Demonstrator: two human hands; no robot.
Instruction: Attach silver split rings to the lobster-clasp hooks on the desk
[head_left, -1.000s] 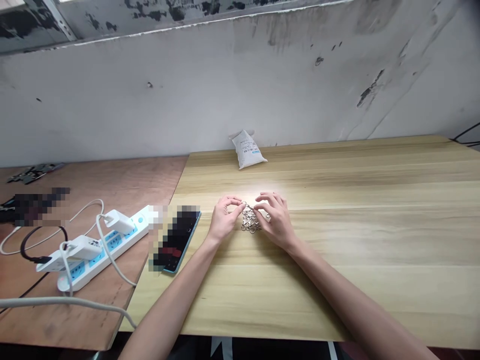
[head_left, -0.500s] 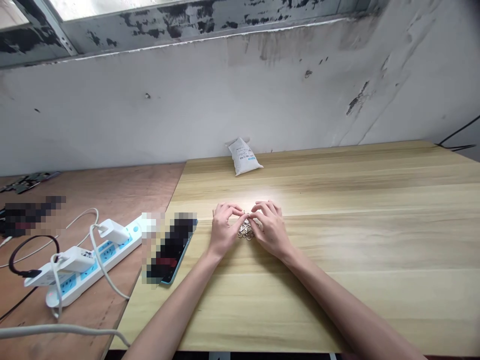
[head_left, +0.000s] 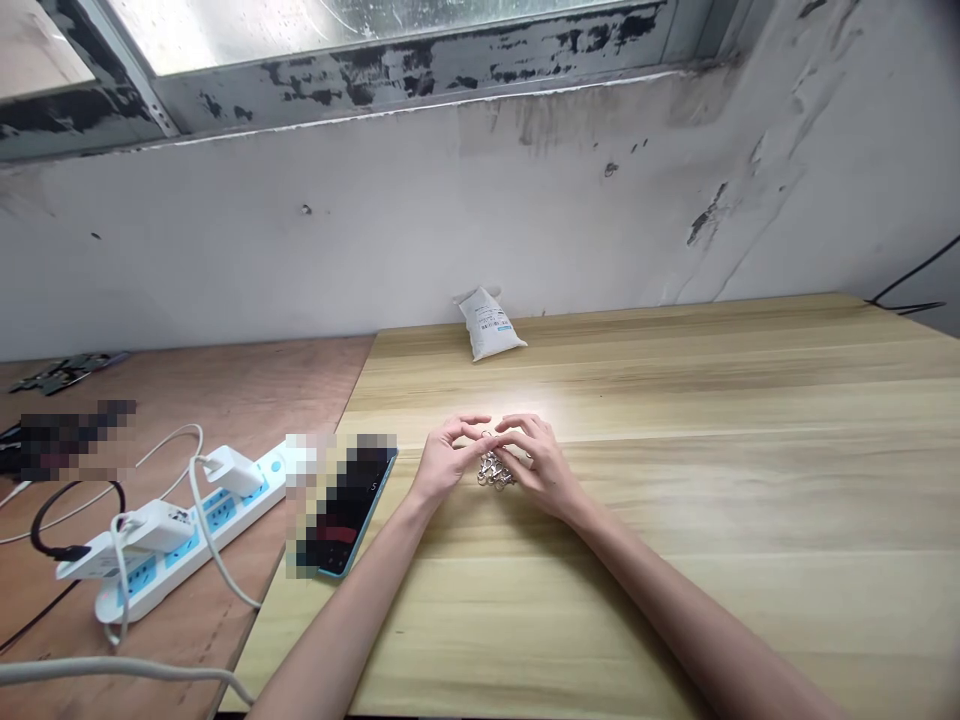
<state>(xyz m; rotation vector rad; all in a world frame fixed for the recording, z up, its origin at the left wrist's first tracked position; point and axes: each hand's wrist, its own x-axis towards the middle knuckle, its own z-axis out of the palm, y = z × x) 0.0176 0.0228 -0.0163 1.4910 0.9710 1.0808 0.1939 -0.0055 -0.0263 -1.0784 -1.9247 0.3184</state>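
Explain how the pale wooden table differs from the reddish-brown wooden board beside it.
The pale wooden table has streaky grain, while the reddish-brown board is darker. The table holds a heap of metal clasps between the left hand and right hand; the board holds a white power strip. Both are flat wood beside the same wall.

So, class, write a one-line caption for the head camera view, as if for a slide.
The left hand and right hand meet over a small heap of metal clasps on a pale wooden table.

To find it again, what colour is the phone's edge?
Light blue, shown best in the head view along the phone's edge.
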